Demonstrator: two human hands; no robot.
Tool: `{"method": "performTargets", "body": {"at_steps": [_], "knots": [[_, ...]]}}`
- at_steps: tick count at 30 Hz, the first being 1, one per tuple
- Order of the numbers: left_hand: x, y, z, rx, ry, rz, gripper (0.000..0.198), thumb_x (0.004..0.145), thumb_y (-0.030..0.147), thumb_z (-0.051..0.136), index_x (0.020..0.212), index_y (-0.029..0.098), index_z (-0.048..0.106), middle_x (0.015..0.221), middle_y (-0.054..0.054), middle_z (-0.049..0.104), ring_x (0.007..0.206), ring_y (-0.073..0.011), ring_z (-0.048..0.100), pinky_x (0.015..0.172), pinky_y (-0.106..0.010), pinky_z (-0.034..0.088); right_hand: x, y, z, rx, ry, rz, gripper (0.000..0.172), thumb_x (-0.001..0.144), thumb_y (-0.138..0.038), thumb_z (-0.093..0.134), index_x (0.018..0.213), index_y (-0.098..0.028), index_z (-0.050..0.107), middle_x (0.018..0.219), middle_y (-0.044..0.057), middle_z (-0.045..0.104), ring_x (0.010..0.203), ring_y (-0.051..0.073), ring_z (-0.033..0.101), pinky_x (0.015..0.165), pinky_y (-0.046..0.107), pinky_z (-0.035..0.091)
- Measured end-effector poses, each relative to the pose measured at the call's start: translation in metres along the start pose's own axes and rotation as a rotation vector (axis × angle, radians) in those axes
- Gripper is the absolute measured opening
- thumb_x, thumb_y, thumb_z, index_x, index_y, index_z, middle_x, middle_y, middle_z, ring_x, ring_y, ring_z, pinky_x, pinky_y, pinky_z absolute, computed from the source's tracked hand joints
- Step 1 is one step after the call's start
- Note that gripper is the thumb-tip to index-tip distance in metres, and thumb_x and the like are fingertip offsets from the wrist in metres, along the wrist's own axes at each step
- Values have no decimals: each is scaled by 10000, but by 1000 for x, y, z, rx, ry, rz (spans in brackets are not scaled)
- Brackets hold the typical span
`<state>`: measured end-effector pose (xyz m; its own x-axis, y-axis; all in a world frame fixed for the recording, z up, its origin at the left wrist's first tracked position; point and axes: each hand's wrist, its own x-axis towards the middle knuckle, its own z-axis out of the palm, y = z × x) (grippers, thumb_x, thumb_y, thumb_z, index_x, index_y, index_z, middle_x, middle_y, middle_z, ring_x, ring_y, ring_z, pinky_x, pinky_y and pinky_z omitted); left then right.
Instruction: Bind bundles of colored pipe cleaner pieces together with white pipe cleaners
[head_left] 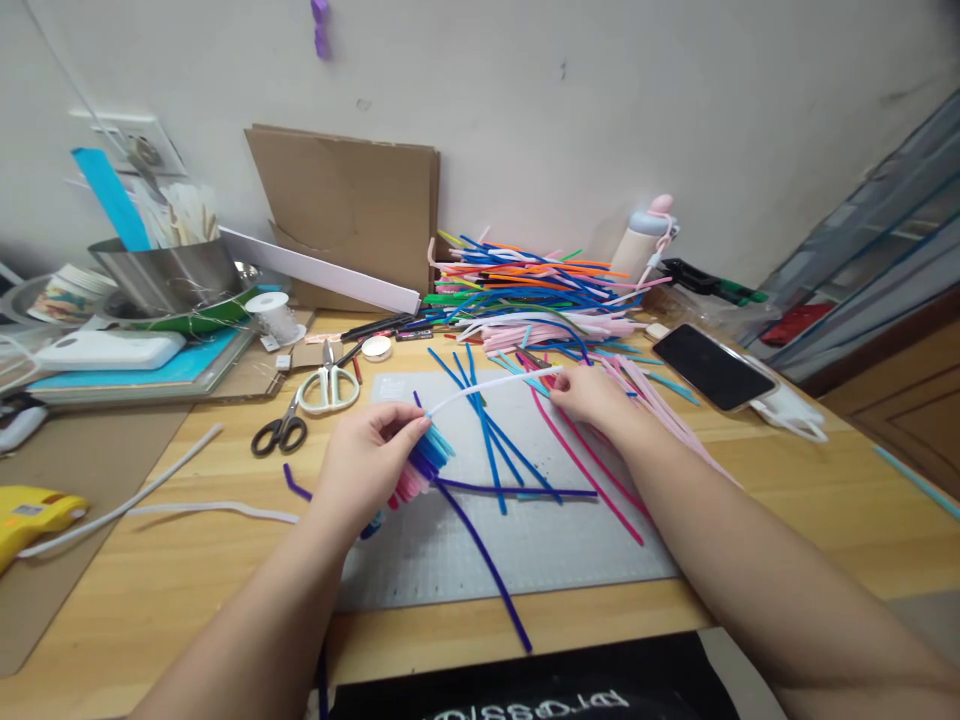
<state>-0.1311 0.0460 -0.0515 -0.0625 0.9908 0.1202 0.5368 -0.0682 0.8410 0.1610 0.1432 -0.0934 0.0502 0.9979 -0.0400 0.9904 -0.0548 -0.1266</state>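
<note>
Between my two hands stretches a white pipe cleaner point(491, 385). My right hand point(581, 392) pinches its far right end. With thumb and fingers closed, my left hand point(382, 445) grips a bundle of short pipe cleaners point(424, 465) in blue, purple and pink, at the white one's left end. Part of the bundle is hidden behind the palm. Beneath both hands lies a grey cutting mat point(600, 550). Loose blue pipe cleaners point(491, 450) cross on it, dark pink ones point(585, 460) lie near my right wrist, and a purple one point(487, 565) reaches over the front edge.
A large pile of coloured pipe cleaners point(540, 290) sits at the back, before a bottle point(641, 240). White-handled scissors point(328, 388) and black-handled scissors point(281, 432) lie left of the mat. A yellow glue gun point(34, 515) is far left, a phone point(712, 367) right.
</note>
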Motion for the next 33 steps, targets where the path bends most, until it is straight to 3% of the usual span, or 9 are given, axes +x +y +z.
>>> {"method": "performTargets", "body": {"at_steps": [7,12,17,24,27,30,33], "knots": [[1,0,-2,-25,-22,-13,203,760,360,634,816,186,721,755,-45,741,681,-204,680,638,-298,526,15,15,-18,-62,-7,36,257,743,-418,577,776,-193,697,815,104,703,755,254,628,621,299,373],[3,-3,-3,-58,19,-16,207,754,356,638,814,178,723,761,-51,741,706,-210,683,662,-305,530,11,9,-11,-56,-65,-85,266,792,-423,544,860,-215,695,887,63,711,794,207,624,607,257,371],[12,-13,-12,-180,47,-51,250,721,404,675,809,173,719,789,-53,741,717,-202,677,654,-282,524,10,-1,-7,-89,-171,-158,159,739,-323,609,689,-185,670,751,61,696,715,200,614,560,254,342],[20,-19,-32,-203,-22,-139,310,679,451,709,818,175,722,746,-41,734,622,-176,652,590,-259,516,12,-11,-46,-65,-168,-108,175,754,-318,592,712,-158,651,801,118,694,722,228,624,551,266,362],[20,-20,-32,-173,1,-133,313,676,458,707,823,182,725,750,-40,734,630,-181,655,587,-258,515,3,-27,-55,12,-240,-117,179,781,-308,588,727,-145,639,712,103,686,610,183,616,517,243,383],[18,-20,-29,-126,-19,-113,318,693,475,684,827,190,727,732,-37,732,612,-189,654,564,-261,507,-8,-45,-47,128,-384,-142,208,848,-325,537,774,-158,635,594,37,666,457,113,566,481,204,407],[16,-19,-25,-75,-49,-83,304,711,470,666,802,185,724,741,-43,734,642,-197,660,576,-263,501,-17,-56,-28,185,-447,-130,254,877,-355,511,771,-156,625,526,31,649,409,114,553,467,212,417]]}}
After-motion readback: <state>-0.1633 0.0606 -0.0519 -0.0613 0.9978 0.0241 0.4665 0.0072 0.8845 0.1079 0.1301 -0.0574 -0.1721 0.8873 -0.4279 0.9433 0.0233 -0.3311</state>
